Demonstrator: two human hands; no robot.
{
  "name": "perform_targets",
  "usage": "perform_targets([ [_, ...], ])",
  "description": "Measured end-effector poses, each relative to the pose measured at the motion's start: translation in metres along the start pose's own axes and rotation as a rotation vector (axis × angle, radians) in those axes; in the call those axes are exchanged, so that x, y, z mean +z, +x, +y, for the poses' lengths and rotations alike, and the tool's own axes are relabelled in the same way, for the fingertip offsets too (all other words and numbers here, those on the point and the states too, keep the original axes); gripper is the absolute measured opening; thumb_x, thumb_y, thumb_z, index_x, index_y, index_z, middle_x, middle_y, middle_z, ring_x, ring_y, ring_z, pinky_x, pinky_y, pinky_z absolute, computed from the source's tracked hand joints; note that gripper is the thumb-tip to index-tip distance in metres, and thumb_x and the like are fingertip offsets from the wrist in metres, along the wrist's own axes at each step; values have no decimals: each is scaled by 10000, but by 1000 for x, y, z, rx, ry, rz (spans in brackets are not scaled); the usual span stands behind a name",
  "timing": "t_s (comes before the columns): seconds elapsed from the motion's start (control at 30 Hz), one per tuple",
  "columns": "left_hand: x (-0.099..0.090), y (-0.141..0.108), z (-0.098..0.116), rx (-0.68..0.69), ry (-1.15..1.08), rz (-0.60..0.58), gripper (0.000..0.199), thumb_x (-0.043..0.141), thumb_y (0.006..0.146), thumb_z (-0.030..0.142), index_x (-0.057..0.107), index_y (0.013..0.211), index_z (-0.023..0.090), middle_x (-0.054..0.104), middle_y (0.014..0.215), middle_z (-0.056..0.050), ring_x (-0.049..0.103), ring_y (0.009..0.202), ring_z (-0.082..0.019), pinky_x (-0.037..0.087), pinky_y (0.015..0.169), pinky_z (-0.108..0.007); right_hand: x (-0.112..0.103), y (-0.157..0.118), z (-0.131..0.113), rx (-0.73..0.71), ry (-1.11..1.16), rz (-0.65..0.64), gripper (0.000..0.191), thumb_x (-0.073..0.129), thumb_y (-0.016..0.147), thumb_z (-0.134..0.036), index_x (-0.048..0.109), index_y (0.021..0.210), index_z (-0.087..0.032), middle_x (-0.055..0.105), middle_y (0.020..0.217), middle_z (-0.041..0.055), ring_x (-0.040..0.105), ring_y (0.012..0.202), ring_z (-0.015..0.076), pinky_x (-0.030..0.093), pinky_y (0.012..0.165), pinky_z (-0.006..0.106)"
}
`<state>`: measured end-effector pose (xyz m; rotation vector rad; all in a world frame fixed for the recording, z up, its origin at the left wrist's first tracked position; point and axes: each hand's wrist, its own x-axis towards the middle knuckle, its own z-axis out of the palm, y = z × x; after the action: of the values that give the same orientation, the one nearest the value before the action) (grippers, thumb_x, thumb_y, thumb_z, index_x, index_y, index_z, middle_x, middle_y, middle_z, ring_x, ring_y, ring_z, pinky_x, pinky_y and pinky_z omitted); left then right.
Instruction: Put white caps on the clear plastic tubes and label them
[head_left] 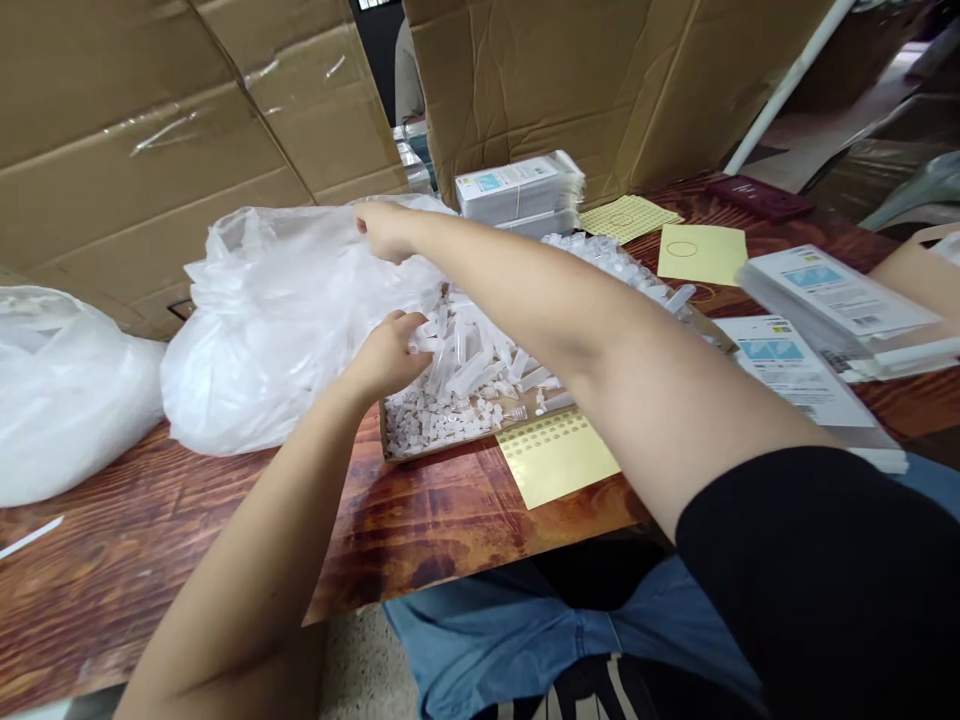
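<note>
My right hand (386, 230) reaches across to the upper edge of a large white plastic bag (277, 310), its fingers curled closed on the film. Lower down, my left hand (394, 352) is closed round some clear plastic tubes at the bag's right side. Beneath and beside it lies a shallow cardboard tray (427, 452) with many clear tubes (469, 370) and small white plastic pieces (427, 415). My right forearm hides part of the tray.
A second white bag (67, 390) sits at the far left. Behind the tray are stacked printed packets (517, 190); more packets (840, 290) lie right. Yellow sheets (559, 460) rest on the wooden table (450, 520). Cardboard panels (562, 90) stand behind.
</note>
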<state>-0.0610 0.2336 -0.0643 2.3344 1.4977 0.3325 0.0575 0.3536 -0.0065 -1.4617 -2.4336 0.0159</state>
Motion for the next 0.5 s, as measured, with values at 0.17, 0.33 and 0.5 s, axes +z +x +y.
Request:
perform_targets([
  [0.17, -1, 22, 12, -87, 176, -112, 661, 757, 762, 515, 649, 1329, 193, 551, 1321, -174, 630, 1148, -327, 474, 1077, -448, -43, -57, 5, 97, 57, 80, 390, 646, 964, -245, 550, 1337, -187, 678, 1298, 55, 624, 1133, 202, 428, 830, 300],
  [0.33, 0, 23, 18, -128, -17, -163, 512, 706, 847, 455, 676, 1299, 216, 678, 1170, -134, 700, 842, -236, 564, 812, -367, -61, -134, 17, 33, 39, 66, 329, 692, 923, -250, 634, 1237, -171, 711, 1154, 82, 650, 1063, 255, 439, 824, 340],
  [0.5, 1, 18, 13, -97, -186, 77, 339, 589, 942, 349, 686, 1232, 203, 732, 1054, -117, 673, 832, -230, 546, 704, -348, -46, -208, 12, -176, 126, -243, 158, 590, 953, -157, 724, 1036, -157, 733, 1057, 87, 644, 962, 215, 423, 800, 323],
])
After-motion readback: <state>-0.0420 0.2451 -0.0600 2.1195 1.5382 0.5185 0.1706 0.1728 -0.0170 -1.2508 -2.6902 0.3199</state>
